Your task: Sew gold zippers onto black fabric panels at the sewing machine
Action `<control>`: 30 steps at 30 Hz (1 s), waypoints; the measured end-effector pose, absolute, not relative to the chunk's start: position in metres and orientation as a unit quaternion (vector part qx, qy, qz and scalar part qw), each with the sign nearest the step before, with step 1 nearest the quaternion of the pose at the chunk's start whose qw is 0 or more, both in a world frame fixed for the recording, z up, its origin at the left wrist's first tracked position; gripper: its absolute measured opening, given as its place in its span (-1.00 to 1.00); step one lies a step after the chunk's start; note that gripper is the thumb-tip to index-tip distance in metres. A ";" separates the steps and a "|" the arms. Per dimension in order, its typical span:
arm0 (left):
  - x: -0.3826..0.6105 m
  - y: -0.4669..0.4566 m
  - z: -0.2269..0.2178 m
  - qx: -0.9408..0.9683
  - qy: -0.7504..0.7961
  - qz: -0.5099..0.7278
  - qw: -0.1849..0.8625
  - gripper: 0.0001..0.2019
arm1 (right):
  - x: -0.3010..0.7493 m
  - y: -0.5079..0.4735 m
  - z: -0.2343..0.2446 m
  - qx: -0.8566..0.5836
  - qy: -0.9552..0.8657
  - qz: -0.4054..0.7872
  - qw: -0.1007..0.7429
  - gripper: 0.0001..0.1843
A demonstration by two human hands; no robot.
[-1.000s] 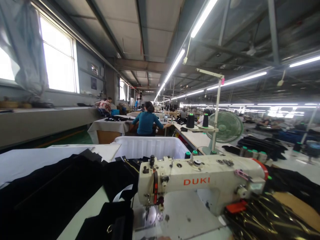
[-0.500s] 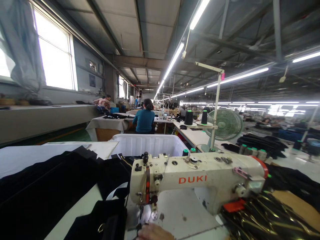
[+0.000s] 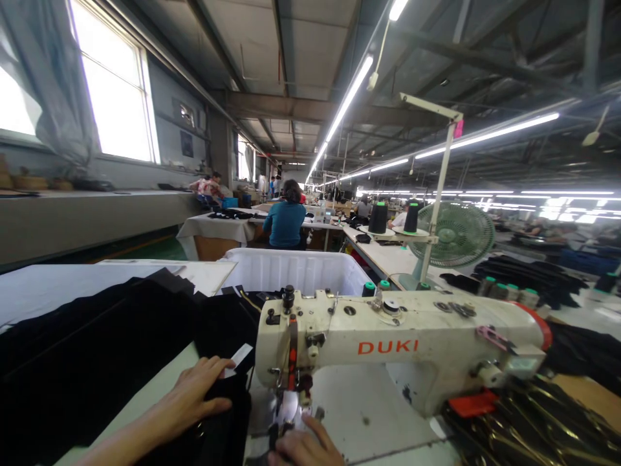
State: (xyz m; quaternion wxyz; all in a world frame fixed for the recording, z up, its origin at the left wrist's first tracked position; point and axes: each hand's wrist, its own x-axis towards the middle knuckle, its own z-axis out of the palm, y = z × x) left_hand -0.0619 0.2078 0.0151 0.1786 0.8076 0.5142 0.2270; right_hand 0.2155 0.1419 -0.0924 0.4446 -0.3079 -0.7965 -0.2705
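Note:
My left hand [image 3: 201, 388] reaches in from the lower left over black fabric [image 3: 145, 336], left of the machine head. Its fingers are stretched forward and the thumb stands apart. A white strip [image 3: 241, 355] lies at its fingertips; whether they touch it I cannot tell. My right hand [image 3: 308, 446] is low beside the needle of a cream DUKI sewing machine [image 3: 388, 346]. Its bent fingers close on a narrow black strip [image 3: 274, 440] near the presser foot, and one finger is raised. The lower part of this hand is cut off by the frame edge.
Behind the machine stands a white plastic bin [image 3: 295, 268]. To the right are a thread stand [image 3: 439, 194], a green fan [image 3: 456, 236] and black pieces with gold-coloured edges [image 3: 538, 421]. A person in a blue top [image 3: 285, 223] sits ahead with their back to me.
My left hand has come into view over the black fabric beside the white strip. My right hand stays near the needle, one finger now raised. The view has shifted slightly.

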 end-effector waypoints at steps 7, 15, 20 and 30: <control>-0.045 0.167 0.014 0.776 0.499 0.229 0.311 -0.67 | 0.236 0.094 -0.014 -0.332 -0.917 -0.069 0.211 -0.53; -0.004 0.122 0.006 0.770 0.515 0.326 0.188 -0.57 | 0.235 0.079 0.011 -0.371 -0.912 0.035 0.172 -0.59; -0.005 0.081 0.005 0.894 0.396 0.186 0.096 -0.49 | 0.235 0.078 0.012 -0.372 -0.910 0.023 0.185 -0.59; -0.012 0.077 -0.027 0.827 0.509 0.219 0.094 -0.41 | 0.236 0.077 0.008 -0.381 -0.909 0.015 0.168 -0.55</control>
